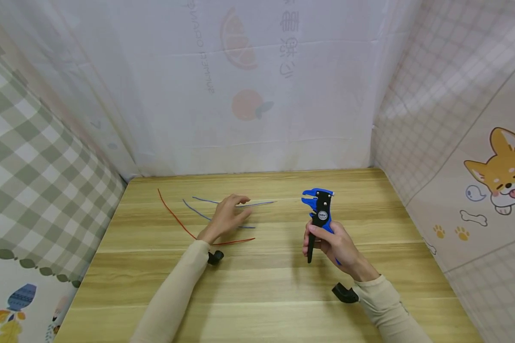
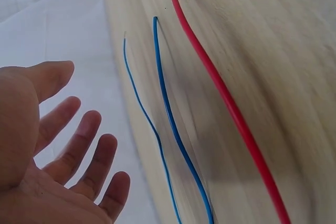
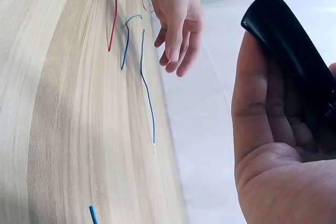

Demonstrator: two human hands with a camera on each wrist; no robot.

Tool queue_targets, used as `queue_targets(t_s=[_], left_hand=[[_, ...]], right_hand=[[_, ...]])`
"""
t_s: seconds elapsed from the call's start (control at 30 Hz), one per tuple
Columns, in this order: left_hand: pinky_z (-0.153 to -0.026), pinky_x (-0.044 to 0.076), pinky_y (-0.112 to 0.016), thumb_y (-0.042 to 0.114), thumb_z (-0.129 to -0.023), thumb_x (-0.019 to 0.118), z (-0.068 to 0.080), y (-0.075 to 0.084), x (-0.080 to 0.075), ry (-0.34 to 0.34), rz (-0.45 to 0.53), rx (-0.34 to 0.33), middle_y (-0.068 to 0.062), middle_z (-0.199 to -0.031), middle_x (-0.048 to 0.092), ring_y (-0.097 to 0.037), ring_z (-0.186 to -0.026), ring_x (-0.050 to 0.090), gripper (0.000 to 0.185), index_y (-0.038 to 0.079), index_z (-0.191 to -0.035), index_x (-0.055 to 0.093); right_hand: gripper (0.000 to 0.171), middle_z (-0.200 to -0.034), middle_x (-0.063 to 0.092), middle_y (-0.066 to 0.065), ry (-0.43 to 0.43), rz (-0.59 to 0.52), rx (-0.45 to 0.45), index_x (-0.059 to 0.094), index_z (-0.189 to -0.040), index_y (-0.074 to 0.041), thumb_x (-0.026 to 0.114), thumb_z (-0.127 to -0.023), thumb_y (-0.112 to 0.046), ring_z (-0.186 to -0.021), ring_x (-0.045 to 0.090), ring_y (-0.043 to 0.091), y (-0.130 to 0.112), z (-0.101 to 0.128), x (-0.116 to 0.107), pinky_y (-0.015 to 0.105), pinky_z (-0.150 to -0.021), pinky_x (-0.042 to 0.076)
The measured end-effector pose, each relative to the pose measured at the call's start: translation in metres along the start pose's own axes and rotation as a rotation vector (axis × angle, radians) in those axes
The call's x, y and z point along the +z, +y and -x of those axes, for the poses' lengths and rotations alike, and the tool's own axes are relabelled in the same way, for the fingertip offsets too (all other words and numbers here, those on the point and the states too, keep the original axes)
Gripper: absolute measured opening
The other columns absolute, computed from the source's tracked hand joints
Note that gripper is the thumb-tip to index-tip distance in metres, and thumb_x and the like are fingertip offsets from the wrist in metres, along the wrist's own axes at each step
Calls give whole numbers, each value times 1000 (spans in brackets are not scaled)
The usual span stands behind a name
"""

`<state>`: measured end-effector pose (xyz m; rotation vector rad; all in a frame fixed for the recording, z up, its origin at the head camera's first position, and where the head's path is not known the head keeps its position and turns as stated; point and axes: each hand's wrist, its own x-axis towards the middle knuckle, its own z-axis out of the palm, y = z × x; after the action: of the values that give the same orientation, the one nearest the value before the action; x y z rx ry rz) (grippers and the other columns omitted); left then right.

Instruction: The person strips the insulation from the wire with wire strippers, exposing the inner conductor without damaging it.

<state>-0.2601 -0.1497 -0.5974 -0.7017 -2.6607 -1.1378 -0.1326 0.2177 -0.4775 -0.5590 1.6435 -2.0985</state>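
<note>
My right hand (image 1: 336,245) grips a blue-and-black wire stripper (image 1: 323,205), its head pointing away from me and its blue jaws parted. The stripper's black handle (image 3: 289,45) lies across my fingers in the right wrist view. My left hand (image 1: 228,216) hovers over the wires with fingers spread and loosely bent, holding nothing. Beneath it lie a thin blue wire (image 2: 136,93), a thicker blue wire (image 2: 168,108) and a red wire (image 2: 226,93). The thin blue wire shows a bare copper end in the right wrist view. My left hand hides part of the wires in the head view.
The wooden table (image 1: 266,295) meets a white curtain (image 1: 176,119) at its far edge. Hanging cloths flank both sides. Black wrist mounts (image 1: 345,293) stick out by my sleeves. A small blue piece (image 3: 93,213) appears low in the right wrist view; I cannot tell what it is.
</note>
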Motion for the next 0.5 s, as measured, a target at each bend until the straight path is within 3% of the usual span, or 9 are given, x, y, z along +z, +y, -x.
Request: queue_targets(t_s=[0.03, 0.13, 0.17, 0.27, 0.37, 0.5], left_hand=[[-109, 56, -52, 49, -110, 74, 3, 2, -2, 11, 4, 9, -6, -133, 78, -28, -126, 72, 45, 18, -142, 76], [-110, 56, -55, 41, -109, 77, 12, 34, -23, 13, 15, 19, -12, -133, 78, -32, -126, 72, 43, 10, -140, 76], [-110, 55, -55, 41, -109, 77, 15, 36, -25, 25, 15, 18, -12, -132, 79, -31, -126, 72, 43, 10, -139, 77], [-112, 54, -53, 44, -108, 78, 22, 38, -30, 51, 24, 20, -10, -132, 79, -28, -126, 73, 44, 11, -137, 78], [-111, 52, -52, 49, -109, 74, 28, 20, -24, 75, 41, 36, -8, -131, 79, -27, -124, 72, 46, 13, -137, 78], [-113, 52, -60, 43, -110, 75, 37, 33, -39, 48, 56, 48, -15, -130, 78, -33, -125, 71, 46, 7, -138, 77]], right_hand=[[14, -100, 72, 2, 2, 0, 2, 54, -123, -6, 43, -122, -14, -87, 78, 17, 0, 0, 0, 40, -88, 70], [14, -100, 72, 2, 5, -3, 4, 54, -123, -5, 43, -122, -14, -87, 79, 16, 1, 0, -1, 41, -89, 70], [14, -100, 72, 2, 6, -4, 4, 54, -123, -5, 43, -122, -14, -88, 79, 16, 1, 0, -2, 41, -89, 70], [14, -100, 72, 2, 5, -5, 0, 54, -122, -5, 43, -122, -13, -88, 79, 16, 2, 0, -3, 40, -89, 70], [14, -100, 72, 2, 5, -8, -5, 55, -122, -6, 43, -122, -13, -88, 79, 16, 2, 0, -4, 39, -88, 70], [16, -100, 72, 2, 13, -22, -11, 58, -120, -6, 44, -122, -13, -88, 79, 16, 3, 0, -5, 40, -89, 70]])
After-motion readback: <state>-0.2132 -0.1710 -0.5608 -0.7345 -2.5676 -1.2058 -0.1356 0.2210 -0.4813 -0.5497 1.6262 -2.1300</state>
